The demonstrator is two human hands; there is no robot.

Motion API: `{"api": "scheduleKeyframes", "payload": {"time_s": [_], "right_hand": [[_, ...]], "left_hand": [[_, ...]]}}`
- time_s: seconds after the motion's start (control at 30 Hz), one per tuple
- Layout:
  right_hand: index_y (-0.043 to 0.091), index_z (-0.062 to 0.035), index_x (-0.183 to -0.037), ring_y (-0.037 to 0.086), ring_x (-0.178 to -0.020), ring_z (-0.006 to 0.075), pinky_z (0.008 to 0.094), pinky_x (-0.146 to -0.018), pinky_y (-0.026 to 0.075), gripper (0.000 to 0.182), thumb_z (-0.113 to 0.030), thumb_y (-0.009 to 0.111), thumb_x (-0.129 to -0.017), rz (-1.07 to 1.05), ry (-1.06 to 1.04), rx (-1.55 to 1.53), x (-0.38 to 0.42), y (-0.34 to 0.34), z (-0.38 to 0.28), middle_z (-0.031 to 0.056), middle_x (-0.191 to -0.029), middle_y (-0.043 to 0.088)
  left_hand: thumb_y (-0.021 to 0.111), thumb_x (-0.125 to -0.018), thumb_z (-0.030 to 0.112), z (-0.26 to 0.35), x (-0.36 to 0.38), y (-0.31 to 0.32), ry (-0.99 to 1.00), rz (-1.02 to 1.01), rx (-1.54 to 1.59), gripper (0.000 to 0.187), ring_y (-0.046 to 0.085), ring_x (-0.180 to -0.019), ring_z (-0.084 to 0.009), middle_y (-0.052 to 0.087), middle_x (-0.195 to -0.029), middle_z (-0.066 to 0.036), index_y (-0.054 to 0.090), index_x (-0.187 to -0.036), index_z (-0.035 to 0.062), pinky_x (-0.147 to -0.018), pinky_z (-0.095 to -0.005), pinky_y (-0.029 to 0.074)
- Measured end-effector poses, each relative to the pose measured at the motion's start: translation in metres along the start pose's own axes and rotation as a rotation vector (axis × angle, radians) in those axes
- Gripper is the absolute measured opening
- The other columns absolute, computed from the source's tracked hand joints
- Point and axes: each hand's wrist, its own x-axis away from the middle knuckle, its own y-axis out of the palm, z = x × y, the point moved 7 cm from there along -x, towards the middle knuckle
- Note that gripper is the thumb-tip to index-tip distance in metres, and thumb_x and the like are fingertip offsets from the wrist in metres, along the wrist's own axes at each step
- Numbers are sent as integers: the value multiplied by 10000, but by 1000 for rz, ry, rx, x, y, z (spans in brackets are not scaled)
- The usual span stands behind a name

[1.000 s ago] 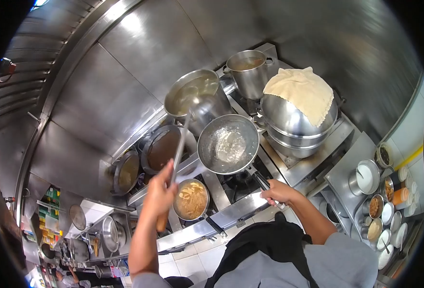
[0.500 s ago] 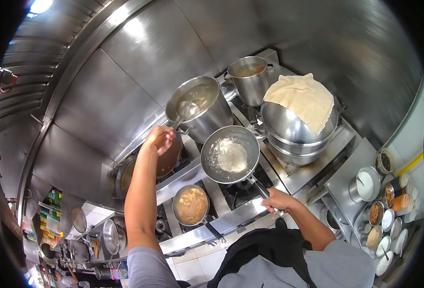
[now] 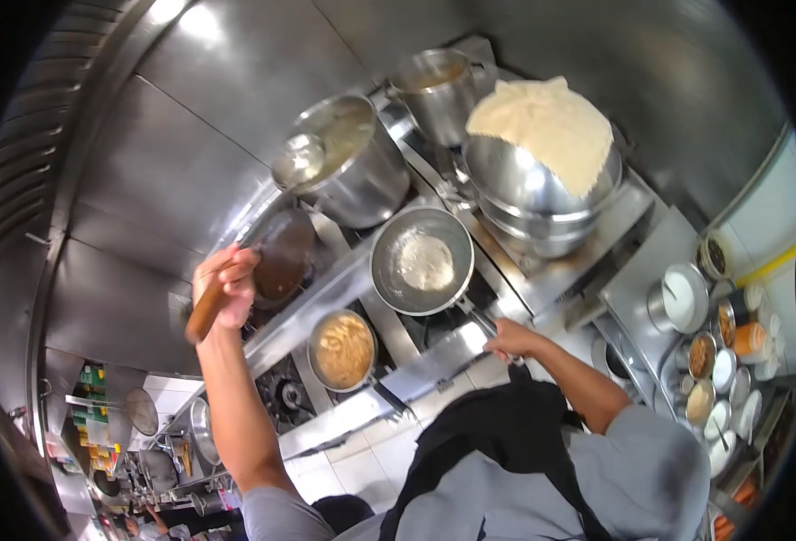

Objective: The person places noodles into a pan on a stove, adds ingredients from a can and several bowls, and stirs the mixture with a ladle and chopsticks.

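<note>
My left hand (image 3: 227, 284) is closed round the wooden handle of a ladle (image 3: 299, 160). The ladle's bowl is over the left rim of a tall steel pot (image 3: 362, 185) of liquid. My right hand (image 3: 512, 339) grips the handle of a frying pan (image 3: 382, 261), which holds a pale, floury mass (image 3: 425, 261) near its middle. Below and left of that pan, a smaller pan (image 3: 342, 352) with brownish food in liquid sits on the stove, its black handle pointing toward me.
A second pot (image 3: 439, 99) stands at the back. A large steel bowl stack (image 3: 542, 216) with a beige cloth (image 3: 551, 117) is right of it. A brown-filled pan (image 3: 283, 257) lies behind my left hand. Ingredient bowls (image 3: 702, 354) line the right side.
My left hand has moved left and drawn the ladle from inside the tall pot to its left rim. The view has shifted. The floury mass in the frying pan looks wetter and smoother.
</note>
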Motion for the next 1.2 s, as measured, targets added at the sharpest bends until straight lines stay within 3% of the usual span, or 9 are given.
{"api": "scheduleKeyframes", "payload": {"time_s": [0.13, 0.3, 0.43, 0.77, 0.87, 0.97, 1.03, 1.13, 1.2], "right_hand": [[546, -14, -892, 531, -450, 111, 295, -391, 443, 143, -70, 661, -830, 23, 4, -95, -10, 2, 35, 39, -618, 559], [541, -6, -917, 511, -440, 110, 288, -392, 432, 147, -58, 657, -843, 45, 68, -82, -29, 12, 82, 30, -606, 536], [538, -4, -937, 501, -433, 109, 289, -387, 424, 147, -31, 649, -844, 115, 76, -94, -38, 14, 110, 29, -596, 525], [506, -20, -962, 478, -434, 117, 291, -392, 418, 194, -72, 667, -867, 24, 142, -229, -61, 26, 113, 40, -632, 525], [514, -34, -994, 515, -495, 151, 306, -444, 445, 249, -267, 590, -951, -71, 212, -435, -59, 28, 106, 56, -688, 550], [534, -57, -1042, 553, -579, 187, 354, -527, 478, 419, -455, 408, -1003, 58, 427, -839, -39, 24, 109, 68, -740, 582], [555, -66, -1022, 583, -609, 189, 339, -527, 499, 337, -364, 398, -995, 70, 340, -822, -36, 16, 163, 79, -793, 594], [564, -92, -1083, 612, -702, 198, 368, -652, 539, 388, -445, 463, -959, 50, 674, -645, -12, 39, 249, 98, -945, 634], [557, -91, -1135, 616, -813, 217, 377, -744, 537, 474, -517, 477, -943, -134, 480, -506, -23, 78, 253, 104, -987, 628]], "left_hand": [[405, -1006, 102, -56, 38, -6, -30, 21, 125, 338, 533, -497, -70, 494, -852, -108, 379, -1236, -145, -397, -224, 526], [500, -942, 62, -141, 49, -71, -33, 50, 273, 148, 532, -480, -31, 558, -845, -109, 536, -1037, -45, -359, -168, 463], [563, -938, 122, -262, 46, -155, -195, 223, -16, 314, 412, -480, -4, 539, -807, -6, 515, -1244, 71, -353, -147, 383], [604, -854, -22, -342, 62, -168, -221, 451, -852, 691, 549, -513, -138, 587, -758, -72, 309, -1475, 47, -481, -291, 481], [590, -842, -46, -337, 68, -173, -70, 559, -1217, 699, 679, -754, -235, 660, -999, -176, 325, -1485, 23, -680, -324, 552], [571, -824, -62, -331, 64, -181, 153, 674, -1351, 710, 513, -1298, -337, 455, -1454, -236, 323, -1486, 0, -1035, -353, 418], [570, -819, -45, -329, 49, -192, 176, 776, -1450, 723, 537, -1252, -376, 478, -1420, -255, 307, -1491, 1, -1007, -360, 440], [575, -814, -15, -335, 24, -209, 35, 893, -1311, 735, 550, -1196, -408, 472, -1405, -282, 288, -1491, -17, -982, -403, 439], [580, -811, -3, -361, 7, -251, 337, 887, -1460, 732, 543, -1150, -422, 486, -1355, -307, 288, -1481, -43, -992, -440, 411]]}}
